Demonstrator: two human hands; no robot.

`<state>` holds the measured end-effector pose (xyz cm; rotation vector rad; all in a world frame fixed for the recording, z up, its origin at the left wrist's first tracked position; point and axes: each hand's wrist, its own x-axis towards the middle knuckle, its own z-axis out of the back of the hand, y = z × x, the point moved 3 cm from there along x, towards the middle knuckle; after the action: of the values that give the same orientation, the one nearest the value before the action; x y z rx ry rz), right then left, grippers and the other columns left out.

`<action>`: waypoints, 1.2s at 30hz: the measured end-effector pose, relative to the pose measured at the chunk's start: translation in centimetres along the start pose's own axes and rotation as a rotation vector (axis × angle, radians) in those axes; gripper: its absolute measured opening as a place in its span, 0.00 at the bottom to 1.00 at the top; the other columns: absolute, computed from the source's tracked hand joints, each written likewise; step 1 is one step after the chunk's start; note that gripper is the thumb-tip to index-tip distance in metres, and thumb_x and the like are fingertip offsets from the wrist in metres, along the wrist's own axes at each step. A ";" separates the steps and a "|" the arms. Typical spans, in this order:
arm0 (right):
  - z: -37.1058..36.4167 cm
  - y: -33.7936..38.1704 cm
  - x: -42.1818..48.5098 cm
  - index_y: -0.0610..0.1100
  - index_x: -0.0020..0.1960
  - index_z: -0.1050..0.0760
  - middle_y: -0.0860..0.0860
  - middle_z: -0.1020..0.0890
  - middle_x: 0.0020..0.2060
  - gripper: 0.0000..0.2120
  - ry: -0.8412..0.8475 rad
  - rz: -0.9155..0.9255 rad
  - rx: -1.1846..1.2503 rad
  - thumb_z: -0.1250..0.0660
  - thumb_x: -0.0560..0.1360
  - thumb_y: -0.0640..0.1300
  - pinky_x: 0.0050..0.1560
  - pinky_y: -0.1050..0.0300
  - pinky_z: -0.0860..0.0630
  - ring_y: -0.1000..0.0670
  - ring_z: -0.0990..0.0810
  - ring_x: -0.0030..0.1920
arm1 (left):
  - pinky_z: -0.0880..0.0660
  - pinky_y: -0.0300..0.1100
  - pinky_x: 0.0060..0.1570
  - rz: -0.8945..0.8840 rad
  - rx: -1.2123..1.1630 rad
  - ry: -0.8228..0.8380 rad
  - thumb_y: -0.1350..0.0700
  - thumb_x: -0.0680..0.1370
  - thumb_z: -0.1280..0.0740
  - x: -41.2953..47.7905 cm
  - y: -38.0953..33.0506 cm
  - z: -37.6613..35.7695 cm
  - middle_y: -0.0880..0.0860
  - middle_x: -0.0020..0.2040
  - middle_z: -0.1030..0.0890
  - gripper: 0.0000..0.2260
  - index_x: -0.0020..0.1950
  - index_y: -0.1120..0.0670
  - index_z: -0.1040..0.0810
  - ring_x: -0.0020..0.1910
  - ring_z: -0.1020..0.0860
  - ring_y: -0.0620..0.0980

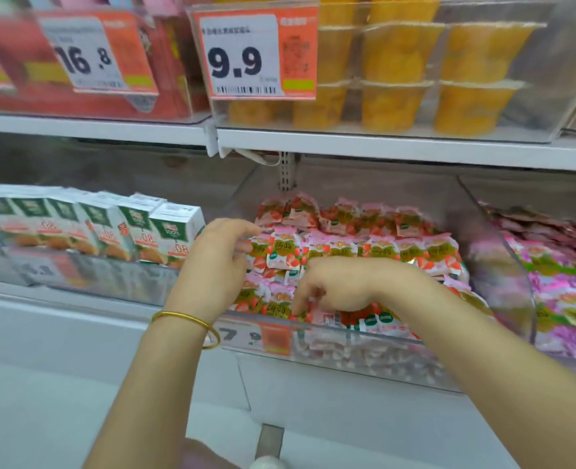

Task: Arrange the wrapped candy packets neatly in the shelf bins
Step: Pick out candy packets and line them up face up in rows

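Steadying the packets [381,248] with loosely curved, empty fingers [242,227], the left hand [219,262] braces them while the right hand [340,286] pinches a front packet [327,316], likely to straighten it.

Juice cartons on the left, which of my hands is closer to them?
Left. The left hand is just right of the end juice carton, nearly beside it; the right hand is farther right, fingers down among the front candy packets.
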<state>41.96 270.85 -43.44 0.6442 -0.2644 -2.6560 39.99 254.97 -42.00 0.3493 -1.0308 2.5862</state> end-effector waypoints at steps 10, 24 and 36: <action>0.2 0.3 0.3 0.40 0.38 0.26 0.41 0.23 0.40 0.14 -0.112 -0.072 -0.032 0.35 0.75 0.50 0.38 0.55 0.29 0.47 0.28 0.35 | 0.29 0.37 0.53 -0.014 -0.029 -0.012 0.70 0.74 0.42 -0.2 -0.5 0.1 0.50 0.58 0.26 0.19 0.57 0.51 0.23 0.51 0.23 0.45; 1.0 -0.5 -1.1 0.42 0.51 0.23 0.50 0.28 0.42 0.11 -0.398 -0.120 0.424 0.29 0.71 0.34 0.44 0.49 0.19 0.49 0.23 0.38 | 0.28 0.39 0.53 -0.004 -0.037 0.003 0.68 0.75 0.41 0.0 -1.2 -0.2 0.51 0.59 0.27 0.18 0.58 0.52 0.23 0.52 0.24 0.46; 0.9 -0.6 -1.9 0.49 0.51 0.25 0.52 0.29 0.49 0.15 -0.435 -0.127 -0.069 0.26 0.68 0.50 0.47 0.54 0.27 0.50 0.28 0.49 | 0.31 0.35 0.51 -0.004 -0.014 -0.003 0.66 0.76 0.41 0.3 -1.4 -0.8 0.50 0.60 0.26 0.16 0.59 0.51 0.23 0.54 0.24 0.45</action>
<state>42.88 272.26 -42.09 0.0550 -0.2548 -2.8905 40.13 256.57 -41.60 0.3521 -1.0483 2.5740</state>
